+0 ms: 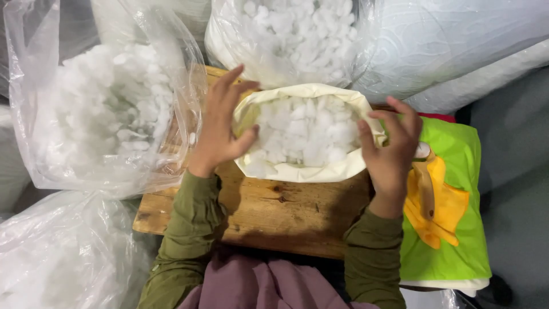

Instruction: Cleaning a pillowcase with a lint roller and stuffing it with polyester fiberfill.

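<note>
A cream fabric casing (297, 171) lies open on a wooden table (274, 212), filled with white fluffy stuffing (306, 131). My left hand (220, 123) rests flat against the casing's left edge, fingers spread. On the casing's right edge sits my right hand (392, 149), its fingers curled over the rim. Neither hand grips anything that I can see. Both arms wear olive green sleeves.
Clear plastic bags of white stuffing stand at the left (108, 109), at the lower left (57, 252) and behind the casing (286, 34). A green cushion cover with a yellow figure (452, 200) lies at the right. White quilted fabric (457, 40) fills the upper right.
</note>
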